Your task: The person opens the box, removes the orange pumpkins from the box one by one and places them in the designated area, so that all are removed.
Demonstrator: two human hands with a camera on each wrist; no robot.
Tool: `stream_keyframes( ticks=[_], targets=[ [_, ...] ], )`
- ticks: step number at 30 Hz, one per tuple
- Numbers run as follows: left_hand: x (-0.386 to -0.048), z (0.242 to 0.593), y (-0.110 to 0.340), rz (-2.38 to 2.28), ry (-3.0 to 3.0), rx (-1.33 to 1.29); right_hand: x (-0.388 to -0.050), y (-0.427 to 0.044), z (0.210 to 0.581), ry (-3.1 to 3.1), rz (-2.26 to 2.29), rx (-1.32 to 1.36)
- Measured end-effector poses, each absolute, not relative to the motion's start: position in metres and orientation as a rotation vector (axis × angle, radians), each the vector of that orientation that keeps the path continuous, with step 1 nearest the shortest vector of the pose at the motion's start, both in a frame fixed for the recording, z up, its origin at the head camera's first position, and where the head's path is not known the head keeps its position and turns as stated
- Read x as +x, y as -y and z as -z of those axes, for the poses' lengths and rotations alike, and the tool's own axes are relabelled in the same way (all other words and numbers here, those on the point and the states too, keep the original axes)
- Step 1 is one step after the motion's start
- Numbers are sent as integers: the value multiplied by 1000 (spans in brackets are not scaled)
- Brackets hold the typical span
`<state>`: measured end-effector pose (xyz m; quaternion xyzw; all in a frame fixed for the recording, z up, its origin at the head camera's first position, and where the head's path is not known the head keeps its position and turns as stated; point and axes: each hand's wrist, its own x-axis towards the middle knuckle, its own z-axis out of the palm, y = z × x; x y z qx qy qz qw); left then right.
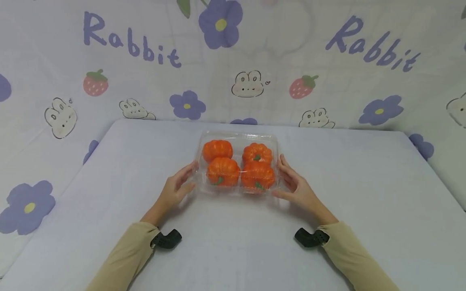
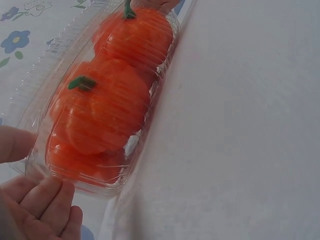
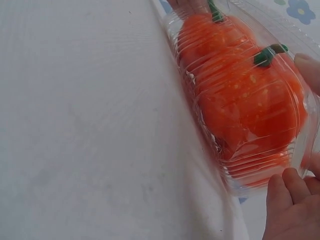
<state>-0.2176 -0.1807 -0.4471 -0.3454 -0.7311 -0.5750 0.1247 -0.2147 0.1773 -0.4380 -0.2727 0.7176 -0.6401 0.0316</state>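
A clear plastic clamshell box [image 1: 236, 138] sits near the middle of the white table, with several small orange pumpkins [image 1: 223, 171] inside. Green stems show on some of them. My left hand [image 1: 176, 186] holds the box's left end, its thumb apart from the other fingers. At the right end, my right hand [image 1: 297, 185] holds the box in much the same way. The left wrist view shows thumb and fingers against the ribbed plastic [image 2: 92, 189]. In the right wrist view the fingertips [image 3: 276, 186] meet the box's end.
The white tabletop [image 1: 233, 242] spreads around the box. Behind it hangs a white cloth [image 1: 276, 52] printed with flowers, rabbits and strawberries. A dark curved device [image 1: 167, 239] pokes out at the left cuff, and a similar dark device [image 1: 311, 237] at the right cuff.
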Motion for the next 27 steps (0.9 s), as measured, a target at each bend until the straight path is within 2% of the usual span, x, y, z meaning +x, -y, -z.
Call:
stream_keyframes(
  ticks=[8, 13, 27],
  targets=[
    [-210, 434, 173, 1539, 2129, -1014, -212, -180, 437, -2297, 1927, -844],
    [-203, 422, 173, 1542, 2241, -879, -213, -177, 436, -2328, 1916, -842],
    [-202, 418, 171, 1735, 2356, -659, -214, -179, 426, -2353, 1900, -831]
  ],
)
